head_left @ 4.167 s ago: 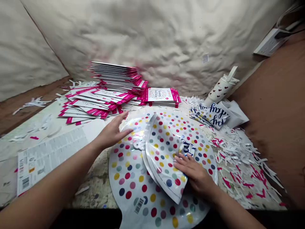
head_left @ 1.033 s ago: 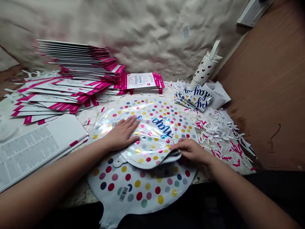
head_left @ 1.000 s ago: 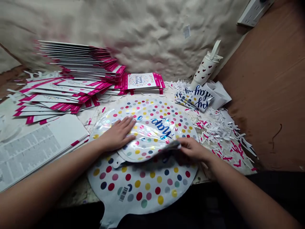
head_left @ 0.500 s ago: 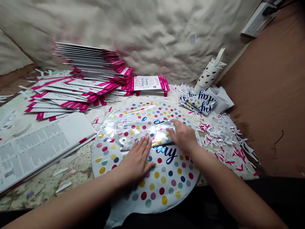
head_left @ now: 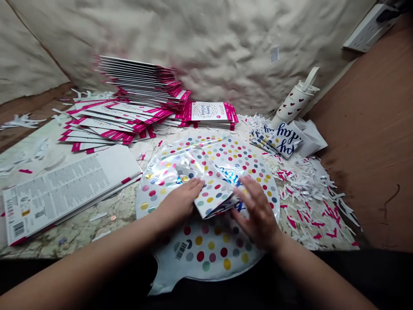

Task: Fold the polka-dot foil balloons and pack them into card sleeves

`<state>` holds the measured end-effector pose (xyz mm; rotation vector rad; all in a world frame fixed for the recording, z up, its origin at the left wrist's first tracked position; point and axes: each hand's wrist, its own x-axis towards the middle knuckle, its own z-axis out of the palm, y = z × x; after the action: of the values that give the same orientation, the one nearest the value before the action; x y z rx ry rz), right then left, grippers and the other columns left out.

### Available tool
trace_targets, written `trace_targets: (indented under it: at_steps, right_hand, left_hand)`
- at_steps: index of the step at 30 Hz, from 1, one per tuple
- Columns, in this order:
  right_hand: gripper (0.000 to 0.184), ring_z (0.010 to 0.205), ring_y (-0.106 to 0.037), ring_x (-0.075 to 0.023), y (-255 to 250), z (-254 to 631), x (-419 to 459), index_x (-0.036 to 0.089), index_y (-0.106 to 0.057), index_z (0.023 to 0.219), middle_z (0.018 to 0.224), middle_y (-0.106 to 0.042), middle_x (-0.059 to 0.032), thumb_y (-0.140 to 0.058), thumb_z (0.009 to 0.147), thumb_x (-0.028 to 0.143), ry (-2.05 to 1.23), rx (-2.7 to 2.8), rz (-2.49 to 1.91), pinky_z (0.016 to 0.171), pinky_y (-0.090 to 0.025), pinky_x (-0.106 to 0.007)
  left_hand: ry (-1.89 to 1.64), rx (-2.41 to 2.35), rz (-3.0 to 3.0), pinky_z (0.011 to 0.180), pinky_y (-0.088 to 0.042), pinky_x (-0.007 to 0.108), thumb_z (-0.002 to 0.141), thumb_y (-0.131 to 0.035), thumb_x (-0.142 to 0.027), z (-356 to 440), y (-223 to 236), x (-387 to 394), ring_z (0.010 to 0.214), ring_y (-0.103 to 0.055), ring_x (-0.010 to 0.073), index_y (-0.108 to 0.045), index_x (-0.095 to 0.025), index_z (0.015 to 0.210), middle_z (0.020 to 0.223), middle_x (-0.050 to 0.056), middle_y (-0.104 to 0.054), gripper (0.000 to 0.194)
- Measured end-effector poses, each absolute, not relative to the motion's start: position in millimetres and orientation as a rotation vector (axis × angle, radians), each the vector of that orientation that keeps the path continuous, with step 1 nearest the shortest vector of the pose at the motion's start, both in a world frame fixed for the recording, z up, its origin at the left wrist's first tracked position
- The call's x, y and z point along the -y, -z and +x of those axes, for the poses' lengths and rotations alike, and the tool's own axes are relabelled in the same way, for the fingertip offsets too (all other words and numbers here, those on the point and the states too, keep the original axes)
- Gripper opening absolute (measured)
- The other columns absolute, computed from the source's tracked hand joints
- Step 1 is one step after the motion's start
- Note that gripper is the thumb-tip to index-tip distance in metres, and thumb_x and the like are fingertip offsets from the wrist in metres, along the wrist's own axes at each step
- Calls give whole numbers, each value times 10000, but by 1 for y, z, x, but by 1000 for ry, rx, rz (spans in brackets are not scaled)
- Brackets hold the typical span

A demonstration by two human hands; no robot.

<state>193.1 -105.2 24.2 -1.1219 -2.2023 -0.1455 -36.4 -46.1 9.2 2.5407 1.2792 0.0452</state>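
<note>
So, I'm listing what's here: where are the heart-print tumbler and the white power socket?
Heart-print tumbler (head_left: 293, 105), head view, on its body.
White power socket (head_left: 369, 31), head view, on its faceplate.

Crumpled cream sheeting (head_left: 206, 47) covered the back wall, a small white tag (head_left: 274, 54) stuck to it; a brown wooden panel (head_left: 371, 142) rose at right, a white power strip (head_left: 369, 32) at its top; a mottled counter (head_left: 80, 239) ran below.
</note>
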Motion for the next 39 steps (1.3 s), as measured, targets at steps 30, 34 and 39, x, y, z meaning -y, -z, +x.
trace_targets:
  at_steps: [30,34,39]
  right_hand:
    - [374,1184,-452,-256,-20,152,22,130,-507,1212,1275,-504,-153,-324,898,218,-365,2316,-1608,968,-378,-401]
    - [528,1367,-124,-291,0,136,14,256,-251,1408,1499,-169,-81,-292,914,436,-463,2493,-1679,1082,-152,-495]
    - [542,1375,-34,-293,10,135,12,349,-171,1415,1516,-91,-37,-218,906,529,-424,2510,-1680,1083,-55,-518]
  left_hand:
    - [-217,-1375,868,475,-505,238,791,-556,-212,-21,-34,-3,419,-549,113,-447,-158,635,464,1,-542,198]
    - [-333,-1389,888,424,-468,187,761,-608,-218,-42,-46,-3,504,-599,125,-522,-144,734,594,28,-614,117]
    - [-441,-1419,707,605,-549,244,684,-680,-174,-69,-59,-5,731,-659,161,-587,-126,905,883,91,-675,244]
